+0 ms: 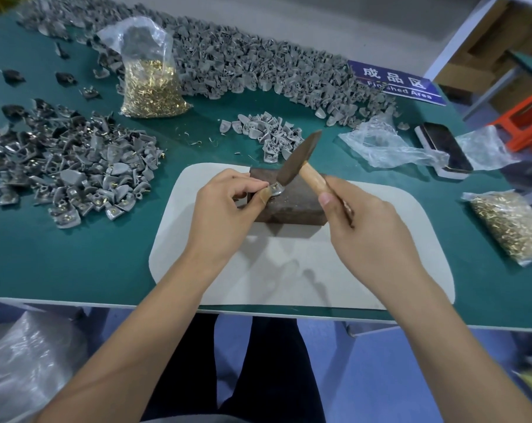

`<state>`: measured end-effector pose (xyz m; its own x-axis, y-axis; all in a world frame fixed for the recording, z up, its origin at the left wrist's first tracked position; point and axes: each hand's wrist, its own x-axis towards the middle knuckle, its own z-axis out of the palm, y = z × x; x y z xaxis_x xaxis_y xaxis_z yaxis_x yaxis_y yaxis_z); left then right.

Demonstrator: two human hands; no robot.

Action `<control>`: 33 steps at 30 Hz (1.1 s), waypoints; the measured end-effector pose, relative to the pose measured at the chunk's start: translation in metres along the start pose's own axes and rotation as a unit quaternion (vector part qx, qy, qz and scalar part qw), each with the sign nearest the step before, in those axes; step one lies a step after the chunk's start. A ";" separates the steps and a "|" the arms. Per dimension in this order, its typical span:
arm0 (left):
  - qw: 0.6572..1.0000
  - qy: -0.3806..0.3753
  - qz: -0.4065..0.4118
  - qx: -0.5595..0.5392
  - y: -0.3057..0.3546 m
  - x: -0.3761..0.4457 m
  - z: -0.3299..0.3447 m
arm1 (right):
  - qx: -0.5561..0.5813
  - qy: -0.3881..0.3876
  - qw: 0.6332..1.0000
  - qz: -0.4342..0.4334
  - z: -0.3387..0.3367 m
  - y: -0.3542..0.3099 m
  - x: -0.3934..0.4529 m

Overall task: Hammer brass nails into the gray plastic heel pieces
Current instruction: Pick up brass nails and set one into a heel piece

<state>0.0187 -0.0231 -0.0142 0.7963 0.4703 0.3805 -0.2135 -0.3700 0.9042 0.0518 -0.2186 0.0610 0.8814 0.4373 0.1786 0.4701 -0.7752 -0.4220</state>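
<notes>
Head view looks down on a green tabletop (75, 264) where both hands work over a dark metal block (292, 206). That block sits on a pale mat (289, 279) lying against the near edge of the tabletop. The left hand (225, 215) pinches a gray heel piece (275, 189) between thumb and fingertips, holding it on the block's top face; a brass nail head shows on the piece. The right hand (359, 227) is clenched round the wooden handle of a hammer (301, 161), whose dark head points down at the heel piece, touching or just above it; I cannot tell which.

Toward the left edge lies a heap of nailed heel pieces (84, 175), brass glinting among them. A small cluster of plain gray pieces (267, 132) lies just beyond the block. Along the far edge runs a long bank of gray pieces (258, 65). A clear bag of brass nails (150, 77) stands upright in front of that bank, and a second bag of nails (515, 224) lies near the right edge. A blue sign (396, 83) lies toward the far right corner, with a phone (447, 148) and crumpled plastic (389, 145) nearby.
</notes>
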 end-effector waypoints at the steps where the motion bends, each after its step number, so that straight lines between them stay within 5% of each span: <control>1: 1.000 -0.001 0.004 0.000 0.001 0.000 0.000 | 0.014 0.012 1.000 0.004 0.000 0.001 0.000; 33: 1.000 -0.018 -0.023 0.000 0.000 0.000 -0.002 | -0.029 -0.004 0.999 -0.029 -0.001 -0.008 0.001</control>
<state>0.0171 -0.0214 -0.0133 0.8249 0.4586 0.3306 -0.1750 -0.3489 0.9207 0.0485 -0.2122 0.0650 0.8520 0.4864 0.1936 0.5229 -0.7729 -0.3594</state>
